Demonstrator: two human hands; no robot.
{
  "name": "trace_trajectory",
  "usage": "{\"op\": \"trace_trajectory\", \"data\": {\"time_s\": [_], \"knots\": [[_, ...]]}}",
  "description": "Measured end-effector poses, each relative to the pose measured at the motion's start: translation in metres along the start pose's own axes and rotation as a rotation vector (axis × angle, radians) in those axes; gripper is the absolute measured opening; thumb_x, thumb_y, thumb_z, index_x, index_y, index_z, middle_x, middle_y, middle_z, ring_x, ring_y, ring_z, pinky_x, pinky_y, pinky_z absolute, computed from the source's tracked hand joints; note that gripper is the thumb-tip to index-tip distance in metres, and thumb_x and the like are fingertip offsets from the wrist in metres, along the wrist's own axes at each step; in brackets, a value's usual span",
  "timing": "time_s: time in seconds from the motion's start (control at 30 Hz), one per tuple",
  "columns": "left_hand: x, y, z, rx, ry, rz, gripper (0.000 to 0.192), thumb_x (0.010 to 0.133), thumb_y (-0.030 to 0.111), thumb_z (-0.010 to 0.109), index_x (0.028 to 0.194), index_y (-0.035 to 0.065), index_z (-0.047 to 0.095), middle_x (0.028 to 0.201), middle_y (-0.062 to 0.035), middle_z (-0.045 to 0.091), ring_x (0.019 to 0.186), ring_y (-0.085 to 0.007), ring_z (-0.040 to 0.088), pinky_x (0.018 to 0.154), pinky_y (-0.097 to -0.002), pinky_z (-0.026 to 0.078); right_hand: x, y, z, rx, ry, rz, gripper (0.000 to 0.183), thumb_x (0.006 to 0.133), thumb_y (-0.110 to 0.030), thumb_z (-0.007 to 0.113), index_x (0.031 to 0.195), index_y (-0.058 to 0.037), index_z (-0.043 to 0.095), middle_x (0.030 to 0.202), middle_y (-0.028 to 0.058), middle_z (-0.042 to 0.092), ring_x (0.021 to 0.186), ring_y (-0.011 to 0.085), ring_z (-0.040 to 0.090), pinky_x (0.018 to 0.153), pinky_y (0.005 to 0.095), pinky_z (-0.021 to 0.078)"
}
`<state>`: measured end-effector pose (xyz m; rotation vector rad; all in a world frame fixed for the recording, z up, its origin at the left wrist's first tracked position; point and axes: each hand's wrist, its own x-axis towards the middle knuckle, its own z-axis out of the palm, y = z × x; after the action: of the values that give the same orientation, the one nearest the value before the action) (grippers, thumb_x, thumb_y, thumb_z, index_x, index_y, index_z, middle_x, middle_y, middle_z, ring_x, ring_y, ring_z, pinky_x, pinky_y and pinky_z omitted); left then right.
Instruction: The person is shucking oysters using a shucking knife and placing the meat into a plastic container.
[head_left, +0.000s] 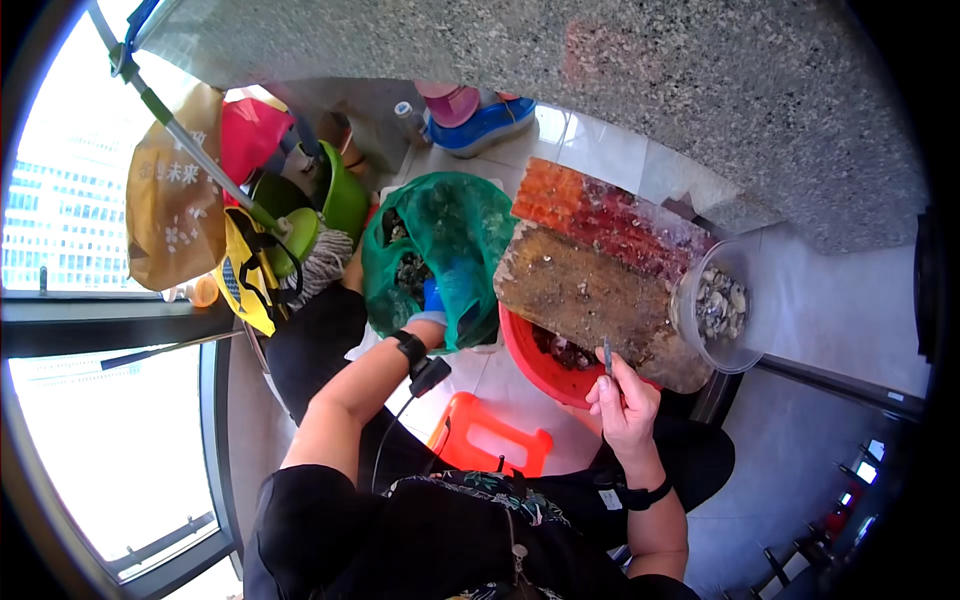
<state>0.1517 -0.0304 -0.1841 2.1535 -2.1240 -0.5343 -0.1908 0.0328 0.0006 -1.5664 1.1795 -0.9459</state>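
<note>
My left hand (433, 297), in a blue glove, reaches into a green plastic bag (472, 214). Its fingers are hidden by the bag, so what they touch cannot be seen. Dark, rough shells (412, 276) show through the bag's opening. In my right hand (628, 409) is a small slim metal tool (607, 355), gripped between thumb and fingers with its tip up. That hand is just in front of a worn wooden board (577, 277), which rests across a red basin (517, 349) containing dark shell pieces. A clear plastic tub (739, 354) of pale shellfish meat (721, 304) stands at the board's right end.
A stained orange-red board (555, 191) lies behind the wooden one. An orange stool (487, 435) is below, between my legs. Left are a mop (319, 262), green bucket (346, 195) and bags (176, 187). A granite counter (637, 97) overhangs the far side.
</note>
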Motion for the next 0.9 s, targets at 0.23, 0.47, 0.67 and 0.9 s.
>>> {"op": "trace_trajectory", "data": {"time_s": [0.23,0.47,0.67,0.9], "knots": [[0.02,0.002,0.012,-0.043,0.043,-0.024,0.059,0.09,0.027,0.058,0.144,0.0056,0.046,0.147,-0.027,0.044,0.138,-0.0464,0.039,0.112,-0.0522,0.035,0.004,0.002,0.005,-0.021,-0.001,-0.001,0.033,0.095,0.002,0.058,0.128,0.0056,0.061,0.072,0.0078,0.067,0.054,0.0113,0.061,0.051,0.0249,0.0495],[0.006,0.021,0.027,-0.149,-0.018,-0.046,0.057,0.091,0.025,0.056,0.143,0.005,0.047,0.146,-0.0272,0.044,0.137,-0.0465,0.04,0.112,-0.0521,0.035,0.005,0.009,0.007,-0.029,-0.006,-0.048,0.035,0.098,0.002,0.054,0.132,0.0038,0.06,0.071,0.0047,0.065,0.056,0.0071,0.059,0.053,0.0212,0.0483],[-0.002,0.008,0.033,-0.255,-0.058,-0.091,0.056,0.091,0.024,0.054,0.143,0.0045,0.047,0.146,-0.0273,0.045,0.136,-0.0465,0.04,0.111,-0.0521,0.035,0.007,0.008,0.008,-0.017,-0.034,-0.016,0.035,0.097,0.003,0.054,0.132,0.0034,0.06,0.071,0.0045,0.065,0.056,0.007,0.059,0.052,0.0211,0.0484],[-0.003,0.014,0.044,-0.262,-0.042,-0.102,0.054,0.092,0.022,0.053,0.142,0.0039,0.048,0.145,-0.0274,0.046,0.135,-0.0466,0.041,0.111,-0.0521,0.036,0.013,0.006,0.01,-0.026,-0.041,0.039,0.034,0.095,0.001,0.058,0.129,0.0051,0.06,0.07,0.0082,0.066,0.053,0.0117,0.061,0.051,0.0253,0.0493]]}}
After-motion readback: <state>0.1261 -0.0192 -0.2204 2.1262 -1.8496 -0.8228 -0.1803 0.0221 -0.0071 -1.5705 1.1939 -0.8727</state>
